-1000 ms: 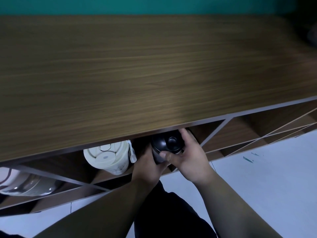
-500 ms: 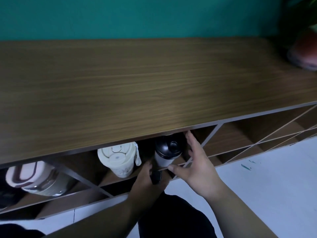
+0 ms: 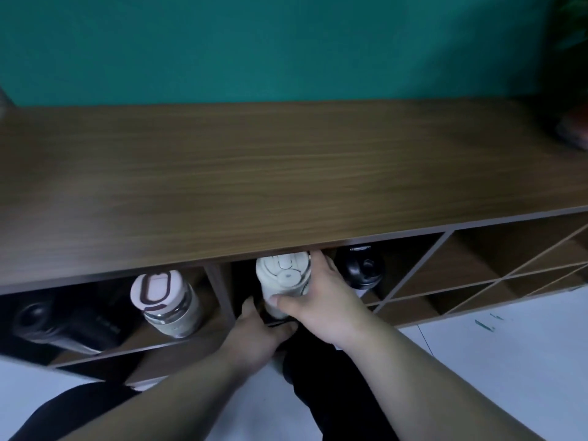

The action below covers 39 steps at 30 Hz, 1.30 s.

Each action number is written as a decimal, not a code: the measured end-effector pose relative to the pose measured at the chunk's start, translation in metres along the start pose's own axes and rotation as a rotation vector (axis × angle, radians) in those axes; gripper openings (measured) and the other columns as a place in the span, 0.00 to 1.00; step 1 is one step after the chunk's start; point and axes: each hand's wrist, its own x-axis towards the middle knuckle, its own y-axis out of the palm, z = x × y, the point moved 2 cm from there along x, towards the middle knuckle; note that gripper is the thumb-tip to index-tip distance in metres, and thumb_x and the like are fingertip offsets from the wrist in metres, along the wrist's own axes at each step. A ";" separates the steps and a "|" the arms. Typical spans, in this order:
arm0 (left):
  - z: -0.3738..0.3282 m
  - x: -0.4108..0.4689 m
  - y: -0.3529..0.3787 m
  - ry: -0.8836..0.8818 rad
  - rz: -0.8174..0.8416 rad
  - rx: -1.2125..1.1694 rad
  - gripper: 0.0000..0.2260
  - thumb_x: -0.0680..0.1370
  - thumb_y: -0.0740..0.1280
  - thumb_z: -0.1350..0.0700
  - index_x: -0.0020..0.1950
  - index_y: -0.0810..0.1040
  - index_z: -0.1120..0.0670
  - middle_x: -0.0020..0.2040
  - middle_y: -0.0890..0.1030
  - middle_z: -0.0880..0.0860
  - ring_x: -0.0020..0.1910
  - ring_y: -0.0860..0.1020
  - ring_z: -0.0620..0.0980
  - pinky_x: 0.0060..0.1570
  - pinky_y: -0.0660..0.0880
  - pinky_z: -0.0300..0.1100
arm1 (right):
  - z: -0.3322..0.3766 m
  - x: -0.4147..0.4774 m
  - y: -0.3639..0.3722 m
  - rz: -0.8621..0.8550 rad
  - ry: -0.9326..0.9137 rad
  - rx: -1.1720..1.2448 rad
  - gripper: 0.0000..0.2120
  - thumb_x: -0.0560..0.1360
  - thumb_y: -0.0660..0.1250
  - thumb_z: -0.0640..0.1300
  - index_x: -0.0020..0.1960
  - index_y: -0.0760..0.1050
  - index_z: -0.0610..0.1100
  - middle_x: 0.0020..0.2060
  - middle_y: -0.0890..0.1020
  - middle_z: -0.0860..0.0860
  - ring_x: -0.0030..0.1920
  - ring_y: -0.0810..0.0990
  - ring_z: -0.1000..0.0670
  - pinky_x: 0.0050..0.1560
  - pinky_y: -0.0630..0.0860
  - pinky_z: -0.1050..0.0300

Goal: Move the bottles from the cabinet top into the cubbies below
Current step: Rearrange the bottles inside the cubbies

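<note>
The wooden cabinet top [image 3: 286, 173] fills the middle of the view and carries no bottles. In the middle cubby stands a cream bottle [image 3: 283, 276], and my right hand [image 3: 321, 297] is wrapped around it from the right. My left hand [image 3: 257, 335] is low at that bottle's base by the cubby's front edge; its grip is hidden. A black-lidded bottle [image 3: 361, 270] stands just right of the cream one in the same cubby. In the left cubby sit a glass bottle with a pink lid [image 3: 165, 302] and a dark bottle [image 3: 63, 323].
Cubbies with diagonal dividers [image 3: 477, 275] open to the right. A potted plant [image 3: 572, 128] stands at the cabinet top's far right edge. A teal wall [image 3: 286, 43] rises behind. White floor [image 3: 493, 361] lies below, and my dark-clothed legs [image 3: 318, 393] are close to the cabinet.
My right hand left the black-lidded bottle and closed on the cream bottle beside it. The view shifted right and up, so the left cubby's bottles show more fully.
</note>
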 end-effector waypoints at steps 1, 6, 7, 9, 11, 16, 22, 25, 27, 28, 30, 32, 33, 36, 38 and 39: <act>-0.002 0.002 -0.001 0.033 -0.009 -0.003 0.46 0.71 0.78 0.42 0.80 0.57 0.53 0.69 0.78 0.54 0.63 0.79 0.54 0.61 0.76 0.47 | 0.001 0.002 0.003 0.000 -0.002 0.006 0.40 0.64 0.78 0.58 0.71 0.66 0.53 0.68 0.71 0.56 0.71 0.70 0.53 0.68 0.71 0.53; -0.013 0.010 -0.015 0.134 -0.029 0.002 0.43 0.65 0.77 0.36 0.75 0.63 0.42 0.64 0.81 0.44 0.61 0.81 0.49 0.61 0.79 0.52 | 0.001 0.009 0.014 -0.076 0.042 0.118 0.40 0.62 0.80 0.57 0.69 0.67 0.51 0.64 0.73 0.56 0.67 0.74 0.53 0.66 0.74 0.52; -0.014 0.013 -0.016 0.158 -0.032 0.000 0.41 0.65 0.76 0.36 0.74 0.65 0.41 0.63 0.82 0.43 0.60 0.82 0.47 0.63 0.79 0.53 | 0.001 0.010 0.016 -0.086 0.051 0.128 0.40 0.62 0.81 0.56 0.69 0.68 0.51 0.64 0.73 0.56 0.66 0.75 0.53 0.66 0.75 0.52; -0.014 0.014 -0.016 0.176 -0.025 0.003 0.37 0.66 0.75 0.38 0.73 0.67 0.41 0.61 0.83 0.41 0.59 0.82 0.45 0.64 0.79 0.53 | 0.001 0.014 0.021 -0.100 0.056 0.125 0.40 0.62 0.80 0.57 0.69 0.68 0.52 0.64 0.74 0.56 0.65 0.75 0.53 0.64 0.75 0.53; -0.015 0.015 -0.014 0.192 -0.026 0.027 0.35 0.70 0.75 0.40 0.74 0.66 0.41 0.62 0.83 0.42 0.61 0.81 0.46 0.64 0.78 0.52 | -0.001 0.016 0.024 -0.108 0.059 0.102 0.40 0.62 0.80 0.58 0.69 0.68 0.53 0.64 0.74 0.56 0.65 0.76 0.52 0.65 0.75 0.52; -0.015 0.016 -0.012 0.210 -0.056 0.068 0.31 0.76 0.71 0.40 0.76 0.65 0.44 0.63 0.82 0.46 0.62 0.81 0.49 0.62 0.77 0.49 | -0.007 0.021 0.027 -0.104 0.059 0.115 0.38 0.62 0.77 0.59 0.69 0.68 0.54 0.62 0.76 0.56 0.64 0.77 0.52 0.65 0.77 0.49; -0.012 0.017 -0.011 0.200 -0.078 0.090 0.30 0.77 0.70 0.39 0.75 0.65 0.47 0.63 0.83 0.49 0.62 0.81 0.52 0.56 0.76 0.46 | -0.010 0.025 0.028 -0.095 0.043 0.148 0.35 0.64 0.78 0.56 0.68 0.70 0.54 0.62 0.77 0.55 0.63 0.78 0.53 0.60 0.77 0.55; -0.012 0.017 -0.010 0.202 -0.076 0.107 0.31 0.77 0.71 0.40 0.75 0.65 0.48 0.64 0.82 0.49 0.62 0.80 0.52 0.53 0.73 0.44 | -0.011 0.024 0.027 -0.099 0.034 0.160 0.36 0.62 0.78 0.57 0.67 0.70 0.56 0.62 0.78 0.56 0.62 0.79 0.54 0.60 0.78 0.54; -0.012 0.017 -0.010 0.207 -0.076 0.116 0.30 0.77 0.71 0.41 0.75 0.65 0.48 0.64 0.81 0.49 0.63 0.80 0.52 0.53 0.71 0.43 | -0.011 0.023 0.027 -0.102 0.032 0.163 0.36 0.62 0.78 0.57 0.67 0.70 0.57 0.61 0.78 0.56 0.62 0.79 0.54 0.58 0.78 0.56; -0.012 0.017 -0.010 0.211 -0.076 0.120 0.30 0.77 0.71 0.41 0.75 0.65 0.48 0.65 0.81 0.49 0.63 0.80 0.51 0.53 0.71 0.43 | -0.012 0.023 0.028 -0.104 0.031 0.165 0.35 0.62 0.78 0.57 0.67 0.70 0.57 0.61 0.78 0.56 0.62 0.79 0.55 0.58 0.78 0.56; -0.013 0.017 -0.011 0.223 -0.073 0.124 0.30 0.78 0.71 0.42 0.76 0.65 0.48 0.65 0.81 0.49 0.62 0.79 0.50 0.53 0.70 0.42 | -0.014 0.023 0.028 -0.107 0.032 0.171 0.35 0.62 0.78 0.57 0.66 0.71 0.56 0.60 0.79 0.57 0.61 0.79 0.55 0.60 0.79 0.54; -0.013 0.017 -0.011 0.230 -0.060 0.124 0.31 0.78 0.71 0.42 0.77 0.64 0.48 0.63 0.80 0.47 0.57 0.77 0.46 0.53 0.70 0.42 | -0.014 0.024 0.028 -0.110 0.040 0.181 0.34 0.61 0.79 0.57 0.65 0.71 0.56 0.60 0.79 0.57 0.60 0.80 0.55 0.60 0.80 0.51; -0.013 0.017 -0.011 0.232 -0.053 0.130 0.30 0.78 0.71 0.42 0.77 0.64 0.48 0.62 0.79 0.46 0.55 0.75 0.45 0.53 0.69 0.42 | -0.014 0.023 0.028 -0.111 0.044 0.178 0.34 0.61 0.79 0.56 0.64 0.71 0.56 0.59 0.79 0.57 0.60 0.80 0.55 0.60 0.80 0.51; -0.011 0.018 -0.011 0.211 -0.044 0.132 0.31 0.78 0.71 0.42 0.77 0.64 0.47 0.62 0.80 0.46 0.58 0.78 0.48 0.53 0.70 0.42 | -0.009 0.019 0.025 -0.112 0.053 0.153 0.33 0.61 0.81 0.55 0.63 0.71 0.55 0.60 0.77 0.56 0.61 0.79 0.54 0.61 0.79 0.52; -0.010 0.016 -0.012 0.178 -0.037 0.127 0.31 0.76 0.72 0.41 0.75 0.67 0.49 0.64 0.81 0.48 0.63 0.79 0.51 0.53 0.71 0.43 | -0.004 0.012 0.021 -0.101 0.050 0.118 0.34 0.61 0.82 0.53 0.62 0.70 0.55 0.60 0.75 0.57 0.61 0.77 0.54 0.60 0.77 0.55; -0.008 0.015 -0.014 0.150 -0.026 0.135 0.30 0.76 0.73 0.40 0.73 0.69 0.50 0.63 0.81 0.49 0.63 0.80 0.52 0.52 0.72 0.42 | -0.001 0.008 0.018 -0.110 0.036 0.093 0.34 0.62 0.82 0.52 0.62 0.69 0.54 0.61 0.74 0.57 0.62 0.77 0.54 0.59 0.76 0.56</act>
